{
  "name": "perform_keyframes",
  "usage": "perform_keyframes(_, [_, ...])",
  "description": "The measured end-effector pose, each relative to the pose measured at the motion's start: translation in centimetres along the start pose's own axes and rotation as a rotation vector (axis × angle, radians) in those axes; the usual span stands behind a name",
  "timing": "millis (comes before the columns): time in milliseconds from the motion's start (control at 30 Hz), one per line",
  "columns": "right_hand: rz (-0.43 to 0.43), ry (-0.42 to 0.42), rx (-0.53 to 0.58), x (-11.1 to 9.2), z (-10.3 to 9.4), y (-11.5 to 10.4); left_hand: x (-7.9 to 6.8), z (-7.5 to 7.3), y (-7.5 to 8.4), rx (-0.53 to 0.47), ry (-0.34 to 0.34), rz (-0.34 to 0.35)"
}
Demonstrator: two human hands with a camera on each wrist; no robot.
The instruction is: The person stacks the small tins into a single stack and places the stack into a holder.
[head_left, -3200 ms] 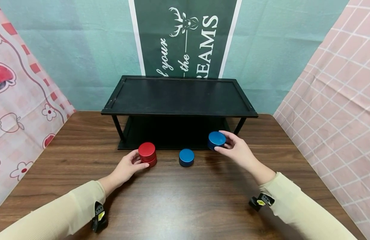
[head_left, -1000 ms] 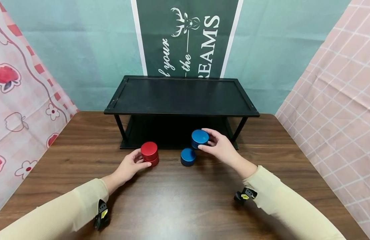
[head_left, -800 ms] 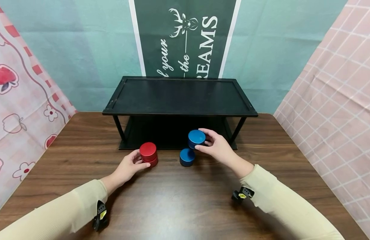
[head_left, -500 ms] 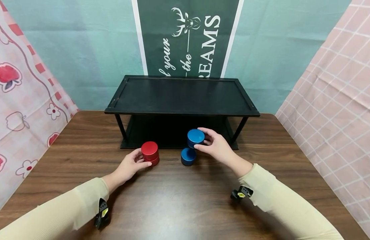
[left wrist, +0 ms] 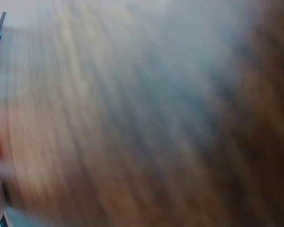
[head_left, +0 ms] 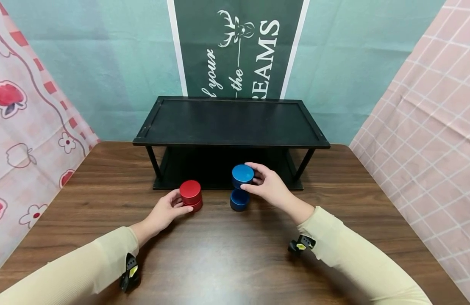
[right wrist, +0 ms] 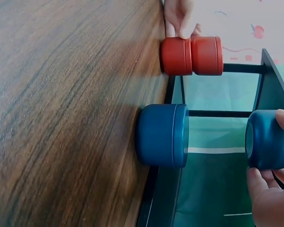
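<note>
My right hand (head_left: 271,189) holds a round blue metal tin (head_left: 242,173) by its sides, thumb in front and fingers behind. Below it a second blue tin (right wrist: 162,135) stands on the table; the right wrist view shows a gap between the two. To the left, two red tins are stacked, the upper red tin (head_left: 190,190) on the lower red tin (right wrist: 176,56). My left hand (head_left: 164,214) grips this stack from the left, thumb near the joint. In the left wrist view only a red sliver and blurred wood show, with a bit of hand at the edge.
Behind the tins stands a black two-level rack (head_left: 231,123) with thin posts, its lower shelf close to the tins. The brown wooden table (head_left: 219,254) extends toward me. Printed cloths hang at the back and both sides.
My right hand has carried the blue tin leftward, from the rack's right side to over the other blue tin. My left hand and the red stack have stayed in place.
</note>
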State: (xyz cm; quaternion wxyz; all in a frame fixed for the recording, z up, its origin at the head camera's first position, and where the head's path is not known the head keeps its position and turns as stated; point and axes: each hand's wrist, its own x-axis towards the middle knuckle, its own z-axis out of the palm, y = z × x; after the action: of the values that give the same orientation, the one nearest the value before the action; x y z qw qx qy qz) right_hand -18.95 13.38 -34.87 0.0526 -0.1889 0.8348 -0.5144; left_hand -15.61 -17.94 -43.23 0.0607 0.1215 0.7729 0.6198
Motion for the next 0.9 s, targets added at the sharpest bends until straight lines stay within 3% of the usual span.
perform_keyframes(900, [-0.046, -0.035, 0.003, 1.4, 2.3, -0.1, 0.0, 0.1, -0.1, 0.01, 0.005, 0.01])
